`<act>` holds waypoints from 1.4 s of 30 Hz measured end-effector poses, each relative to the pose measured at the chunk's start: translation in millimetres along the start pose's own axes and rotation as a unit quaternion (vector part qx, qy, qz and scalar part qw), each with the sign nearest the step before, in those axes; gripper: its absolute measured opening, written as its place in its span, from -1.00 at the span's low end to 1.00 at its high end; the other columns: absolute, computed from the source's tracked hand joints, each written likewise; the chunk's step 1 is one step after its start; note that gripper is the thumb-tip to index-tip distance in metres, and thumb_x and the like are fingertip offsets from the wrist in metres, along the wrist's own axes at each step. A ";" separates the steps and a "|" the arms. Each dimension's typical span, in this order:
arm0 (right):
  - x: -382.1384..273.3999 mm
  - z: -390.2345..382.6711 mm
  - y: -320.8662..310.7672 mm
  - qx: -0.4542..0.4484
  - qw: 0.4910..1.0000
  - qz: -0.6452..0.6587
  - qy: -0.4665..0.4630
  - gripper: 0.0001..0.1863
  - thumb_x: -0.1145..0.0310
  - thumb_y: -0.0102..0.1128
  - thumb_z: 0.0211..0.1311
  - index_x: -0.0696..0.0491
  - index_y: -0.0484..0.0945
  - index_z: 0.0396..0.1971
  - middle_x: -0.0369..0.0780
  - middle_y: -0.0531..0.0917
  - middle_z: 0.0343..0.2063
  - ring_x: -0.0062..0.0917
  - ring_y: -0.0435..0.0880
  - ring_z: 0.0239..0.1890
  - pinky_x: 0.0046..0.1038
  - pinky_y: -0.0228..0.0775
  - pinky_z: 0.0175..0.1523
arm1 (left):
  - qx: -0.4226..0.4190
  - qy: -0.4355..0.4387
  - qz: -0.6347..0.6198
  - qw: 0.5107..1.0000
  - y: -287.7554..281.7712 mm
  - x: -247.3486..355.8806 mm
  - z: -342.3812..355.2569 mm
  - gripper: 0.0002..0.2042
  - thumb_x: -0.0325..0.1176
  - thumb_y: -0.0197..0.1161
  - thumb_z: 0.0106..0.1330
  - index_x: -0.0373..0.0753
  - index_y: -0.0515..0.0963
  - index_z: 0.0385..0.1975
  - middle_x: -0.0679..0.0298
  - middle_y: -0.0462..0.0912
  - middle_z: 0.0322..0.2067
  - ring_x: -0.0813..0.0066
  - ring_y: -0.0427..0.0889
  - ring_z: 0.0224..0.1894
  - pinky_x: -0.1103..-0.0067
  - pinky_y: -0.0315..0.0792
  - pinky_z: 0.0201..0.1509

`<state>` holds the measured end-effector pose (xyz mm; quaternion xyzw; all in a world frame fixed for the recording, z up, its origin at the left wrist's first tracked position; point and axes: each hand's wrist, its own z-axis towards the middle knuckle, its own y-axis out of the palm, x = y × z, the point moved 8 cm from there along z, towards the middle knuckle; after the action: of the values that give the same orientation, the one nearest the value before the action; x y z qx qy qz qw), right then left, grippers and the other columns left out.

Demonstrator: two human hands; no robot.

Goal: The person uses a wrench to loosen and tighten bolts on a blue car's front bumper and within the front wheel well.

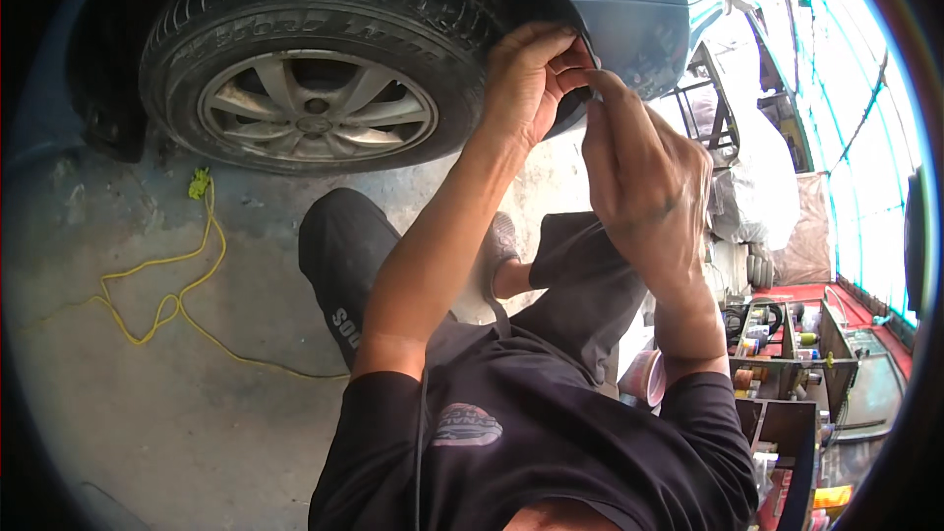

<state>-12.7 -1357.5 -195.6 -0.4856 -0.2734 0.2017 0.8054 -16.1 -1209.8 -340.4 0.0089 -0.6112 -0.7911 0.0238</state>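
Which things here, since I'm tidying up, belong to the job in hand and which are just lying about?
In the job: left hand, right hand, and the blue car panel beside them; anything held is unclear.

Apparently lying about: yellow cord and green tangle on the floor; open box of containers at right.
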 end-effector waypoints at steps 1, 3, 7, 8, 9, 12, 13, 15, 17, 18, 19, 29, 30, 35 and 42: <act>2.9 -5.9 1.4 0.016 1.000 -0.003 -0.005 -0.66 0.60 0.13 0.29 0.14 0.57 0.06 -0.04 0.68 -0.43 -0.24 0.66 -0.54 -0.28 0.44 -0.43 | 0.001 0.006 0.011 1.000 0.7 3.6 0.5 -0.94 -0.53 0.21 0.37 -0.37 0.59 -0.27 0.11 0.68 -0.42 0.30 0.72 -0.42 0.41 0.72 -0.31; 16.9 -21.5 12.6 0.047 0.999 -0.009 -0.005 -0.61 0.59 0.13 0.32 0.13 0.55 0.14 -0.04 0.69 -0.42 -0.28 0.67 -0.55 -0.30 0.45 -0.43 | -0.010 0.029 0.067 0.997 0.0 16.8 0.8 -0.91 -0.51 0.18 0.40 -0.41 0.57 -0.24 0.06 0.69 -0.38 0.26 0.74 -0.36 0.38 0.72 -0.21; 99.2 -71.8 63.3 0.050 0.997 -0.022 0.053 -0.55 0.56 0.11 0.39 0.16 0.46 0.27 0.02 0.71 -0.36 -0.26 0.70 -0.51 -0.29 0.47 -0.41 | -0.008 0.104 0.212 0.972 19.5 26.3 -4.4 -0.90 -0.55 0.15 0.43 -0.47 0.54 -0.19 0.02 0.70 -0.34 0.29 0.75 -0.31 0.41 0.74 -0.16; 112.3 -71.0 77.3 0.044 0.996 -0.012 0.073 -0.58 0.56 0.11 0.39 0.19 0.47 0.24 0.03 0.70 -0.36 -0.22 0.70 -0.50 -0.27 0.47 -0.41 | -0.008 0.114 0.216 0.970 18.1 24.2 -3.4 -0.91 -0.57 0.14 0.44 -0.48 0.53 -0.19 0.05 0.70 -0.31 0.36 0.75 -0.32 0.44 0.74 -0.18; 117.1 -63.7 86.7 0.060 0.997 -0.004 0.051 -0.62 0.56 0.13 0.39 0.21 0.50 0.18 0.05 0.69 -0.36 -0.14 0.69 -0.46 -0.24 0.48 -0.39 | -0.006 0.132 0.214 0.968 19.4 23.7 -4.3 -0.93 -0.60 0.13 0.44 -0.47 0.54 -0.21 0.07 0.69 -0.34 0.38 0.74 -0.34 0.46 0.74 -0.22; 118.6 -62.4 100.5 0.091 0.995 0.015 0.031 -0.49 0.55 0.22 0.27 -0.01 0.49 0.23 -0.06 0.64 -0.51 -0.18 0.66 -0.52 -0.21 0.47 -0.39 | 0.009 0.164 0.205 0.965 14.1 29.1 -6.1 -0.94 -0.65 0.13 0.42 -0.44 0.54 -0.23 0.12 0.68 -0.39 0.42 0.73 -0.39 0.48 0.73 -0.30; 113.5 -65.0 96.1 0.082 0.996 0.007 0.019 -0.49 0.57 0.22 0.24 0.03 0.50 0.22 -0.09 0.62 -0.54 -0.21 0.64 -0.55 -0.23 0.47 -0.40 | 0.019 0.152 0.197 0.968 8.5 27.8 -8.7 -0.94 -0.65 0.13 0.42 -0.44 0.54 -0.22 0.12 0.67 -0.40 0.42 0.73 -0.40 0.48 0.73 -0.30; 101.9 -75.9 88.8 0.064 0.998 -0.005 -0.004 -0.48 0.60 0.22 0.19 0.11 0.51 0.21 -0.14 0.57 -0.61 -0.29 0.61 -0.60 -0.28 0.46 -0.42 | 0.020 0.131 0.182 0.974 -0.6 25.8 -12.0 -0.93 -0.62 0.12 0.43 -0.44 0.53 -0.19 0.11 0.67 -0.38 0.38 0.73 -0.38 0.45 0.73 -0.27; 78.1 -76.0 64.9 0.070 0.997 -0.017 -0.030 -0.48 0.63 0.23 0.14 0.18 0.53 0.17 -0.21 0.51 -0.64 -0.39 0.57 -0.63 -0.34 0.44 -0.46 | -0.002 0.102 0.157 0.982 -2.3 17.2 -14.6 -0.91 -0.57 0.11 0.44 -0.43 0.51 -0.16 0.09 0.67 -0.35 0.32 0.73 -0.32 0.42 0.73 -0.21; 66.1 -70.7 52.7 0.074 0.996 -0.024 -0.043 -0.48 0.65 0.23 0.11 0.22 0.54 0.16 -0.24 0.48 -0.66 -0.44 0.55 -0.64 -0.36 0.43 -0.47 | -0.007 0.095 0.133 0.987 -1.0 15.7 -13.7 -0.91 -0.57 0.12 0.44 -0.42 0.52 -0.17 0.09 0.66 -0.35 0.30 0.73 -0.33 0.39 0.73 -0.21; 54.3 -65.6 44.2 0.081 0.994 -0.023 -0.067 -0.48 0.65 0.23 0.09 0.23 0.55 0.14 -0.26 0.46 -0.66 -0.46 0.54 -0.64 -0.38 0.42 -0.48 | -0.011 0.088 0.109 0.990 1.3 14.7 -11.7 -0.91 -0.56 0.12 0.43 -0.42 0.52 -0.17 0.09 0.66 -0.36 0.28 0.73 -0.33 0.36 0.73 -0.21; -10.7 3.2 -3.3 0.108 0.984 -0.042 -0.132 -0.67 0.65 0.32 0.12 0.15 0.65 -0.07 -0.20 0.66 -0.52 -0.48 0.60 -0.62 -0.44 0.35 -0.51 | 0.025 0.025 0.052 0.998 9.9 6.5 -9.2 -0.94 -0.56 0.13 0.39 -0.36 0.53 -0.22 0.14 0.66 -0.41 0.41 0.71 -0.40 0.47 0.68 -0.34; -9.7 9.7 -5.2 0.122 0.983 -0.030 -0.136 -0.69 0.62 0.33 0.14 0.12 0.65 -0.09 -0.21 0.66 -0.52 -0.46 0.60 -0.63 -0.45 0.36 -0.51 | 0.027 0.038 0.052 0.998 8.3 7.7 -6.4 -0.94 -0.57 0.13 0.38 -0.34 0.55 -0.25 0.15 0.66 -0.39 0.44 0.70 -0.38 0.51 0.66 -0.34; -14.0 2.4 -0.1 0.090 0.988 -0.035 -0.120 -0.65 0.62 0.26 0.19 0.17 0.62 0.01 -0.13 0.73 -0.39 -0.43 0.67 -0.56 -0.42 0.46 -0.44 | 0.009 0.000 0.049 0.999 3.3 8.8 -1.3 -0.93 -0.53 0.16 0.40 -0.39 0.53 -0.24 0.08 0.67 -0.39 0.34 0.72 -0.38 0.43 0.69 -0.31; 106.4 -76.0 88.8 0.113 0.993 -0.019 -0.001 -0.43 0.62 0.18 0.22 0.15 0.45 0.28 -0.11 0.60 -0.53 -0.28 0.62 -0.56 -0.28 0.48 -0.41 | -0.017 0.122 0.201 0.972 21.1 21.7 -4.2 -0.92 -0.58 0.13 0.44 -0.48 0.49 -0.18 0.04 0.67 -0.37 0.26 0.75 -0.33 0.35 0.75 -0.21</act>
<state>112.3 -1306.1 -277.7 -0.3859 -0.2589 0.2166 0.8585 -37.0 -1220.2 -320.7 -0.0183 -0.5791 -0.7734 0.2570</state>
